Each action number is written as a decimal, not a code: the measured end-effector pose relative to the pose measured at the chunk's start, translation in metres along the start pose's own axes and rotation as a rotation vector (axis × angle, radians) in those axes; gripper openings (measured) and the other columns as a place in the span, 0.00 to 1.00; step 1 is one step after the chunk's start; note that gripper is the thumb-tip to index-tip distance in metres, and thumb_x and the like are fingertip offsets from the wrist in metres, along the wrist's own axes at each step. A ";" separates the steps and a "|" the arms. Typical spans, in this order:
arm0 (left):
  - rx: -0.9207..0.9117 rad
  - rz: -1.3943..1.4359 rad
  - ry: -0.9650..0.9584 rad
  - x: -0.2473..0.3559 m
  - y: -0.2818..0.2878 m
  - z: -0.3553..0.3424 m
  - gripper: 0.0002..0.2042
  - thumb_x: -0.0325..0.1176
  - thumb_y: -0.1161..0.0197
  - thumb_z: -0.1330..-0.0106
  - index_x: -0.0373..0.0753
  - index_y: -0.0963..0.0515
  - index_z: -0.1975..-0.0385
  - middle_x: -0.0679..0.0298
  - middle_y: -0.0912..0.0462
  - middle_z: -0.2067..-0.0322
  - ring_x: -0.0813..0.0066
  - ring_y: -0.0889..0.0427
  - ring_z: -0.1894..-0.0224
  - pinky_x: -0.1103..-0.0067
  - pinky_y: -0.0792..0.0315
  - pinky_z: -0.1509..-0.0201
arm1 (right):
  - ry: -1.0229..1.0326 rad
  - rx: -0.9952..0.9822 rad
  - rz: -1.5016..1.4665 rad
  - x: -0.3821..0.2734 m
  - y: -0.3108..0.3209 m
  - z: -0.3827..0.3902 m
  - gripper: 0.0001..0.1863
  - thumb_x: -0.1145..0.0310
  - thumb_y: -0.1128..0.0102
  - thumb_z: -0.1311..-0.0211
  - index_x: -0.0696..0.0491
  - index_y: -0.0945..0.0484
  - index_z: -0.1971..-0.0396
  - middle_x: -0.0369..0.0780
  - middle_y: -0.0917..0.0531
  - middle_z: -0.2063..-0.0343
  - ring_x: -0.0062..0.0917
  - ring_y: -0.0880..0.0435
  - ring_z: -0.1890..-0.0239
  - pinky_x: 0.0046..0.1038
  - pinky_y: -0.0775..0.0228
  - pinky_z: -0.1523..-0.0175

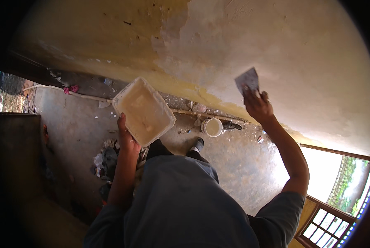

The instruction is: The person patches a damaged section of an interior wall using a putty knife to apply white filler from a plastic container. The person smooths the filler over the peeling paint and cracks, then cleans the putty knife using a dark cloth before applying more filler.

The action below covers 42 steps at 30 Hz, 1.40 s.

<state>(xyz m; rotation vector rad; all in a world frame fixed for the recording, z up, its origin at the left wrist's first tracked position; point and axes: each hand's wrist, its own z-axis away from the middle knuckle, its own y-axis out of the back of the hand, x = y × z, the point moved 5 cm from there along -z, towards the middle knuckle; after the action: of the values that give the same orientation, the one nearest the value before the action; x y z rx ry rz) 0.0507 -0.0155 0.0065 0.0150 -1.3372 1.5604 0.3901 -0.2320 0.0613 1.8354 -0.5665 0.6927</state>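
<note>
My left hand (128,138) grips the near left edge of a rectangular plastic tub (123,99), with its thumb over the rim. Pale, creamy paste (143,111) coats the inside of the tub. In my right hand (258,106) is a flat grey scraper (247,79), its blade pointing up at the wall. The fingers are closed around its lower end. Behind the blade, the wall (300,62) is coated in a smooth whitish layer; whether the blade touches it I cannot tell. Further left, the wall shows old yellow paint (127,45) with a ragged border.
A white round bucket (212,127) stands on the floor near the wall's foot. A long pole (89,97) lies along that wall among debris. Dark bags and clutter (108,161) sit by my left forearm. A paned window (326,225) is at the lower right.
</note>
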 end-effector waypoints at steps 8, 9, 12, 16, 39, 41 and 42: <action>-0.009 -0.054 0.010 0.008 -0.006 0.001 0.29 0.53 0.52 0.34 0.41 0.42 0.38 0.59 0.33 0.43 0.62 0.32 0.42 0.65 0.34 0.41 | 0.155 0.185 -0.233 -0.107 -0.003 -0.261 0.09 0.65 0.43 0.51 0.50 0.17 0.71 0.37 0.20 0.59 0.31 0.29 0.48 0.34 0.33 0.46; -0.014 -0.065 0.005 0.010 -0.007 0.002 0.29 0.53 0.52 0.34 0.41 0.42 0.38 0.59 0.33 0.43 0.62 0.32 0.42 0.65 0.34 0.41 | 0.146 0.193 -0.231 -0.101 -0.004 -0.266 0.09 0.65 0.43 0.51 0.50 0.17 0.71 0.37 0.20 0.59 0.31 0.29 0.48 0.34 0.33 0.46; -0.020 -0.079 -0.016 0.010 -0.008 -0.001 0.29 0.53 0.53 0.34 0.41 0.42 0.38 0.59 0.33 0.43 0.61 0.32 0.42 0.64 0.33 0.41 | 0.088 0.116 -0.207 -0.083 -0.019 -0.251 0.10 0.64 0.44 0.51 0.50 0.17 0.70 0.39 0.20 0.56 0.33 0.30 0.45 0.36 0.34 0.44; 0.006 -0.072 0.000 0.009 0.001 -0.001 0.29 0.53 0.53 0.34 0.41 0.42 0.38 0.59 0.33 0.42 0.61 0.32 0.42 0.64 0.33 0.41 | -0.036 0.114 -0.037 -0.018 -0.024 -0.108 0.12 0.62 0.43 0.44 0.48 0.18 0.62 0.35 0.23 0.49 0.27 0.26 0.48 0.38 0.29 0.48; -0.039 -0.086 0.047 -0.004 -0.010 0.005 0.31 0.53 0.51 0.35 0.41 0.42 0.38 0.59 0.33 0.42 0.62 0.32 0.41 0.65 0.34 0.41 | 0.052 0.227 -0.012 -0.006 0.026 -0.220 0.15 0.64 0.40 0.52 0.45 0.21 0.61 0.36 0.24 0.51 0.32 0.30 0.44 0.40 0.33 0.43; -0.038 -0.024 0.053 -0.008 -0.010 0.004 0.31 0.50 0.45 0.37 0.38 0.41 0.39 0.57 0.32 0.43 0.61 0.31 0.42 0.65 0.32 0.41 | 0.038 0.320 0.007 0.029 0.020 -0.131 0.13 0.62 0.39 0.48 0.44 0.20 0.61 0.34 0.24 0.49 0.25 0.28 0.45 0.37 0.29 0.47; -0.036 -0.022 0.045 -0.009 -0.009 0.004 0.31 0.50 0.45 0.37 0.38 0.41 0.39 0.57 0.32 0.43 0.61 0.31 0.42 0.65 0.32 0.41 | -0.041 0.299 0.047 0.043 0.017 -0.089 0.14 0.61 0.40 0.45 0.43 0.20 0.58 0.33 0.24 0.48 0.23 0.28 0.46 0.35 0.28 0.50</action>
<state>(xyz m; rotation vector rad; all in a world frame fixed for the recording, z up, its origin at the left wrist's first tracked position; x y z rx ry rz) 0.0590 -0.0264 0.0095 -0.0278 -1.3254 1.5090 0.3925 -0.1568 0.1279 2.1228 -0.5571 0.8072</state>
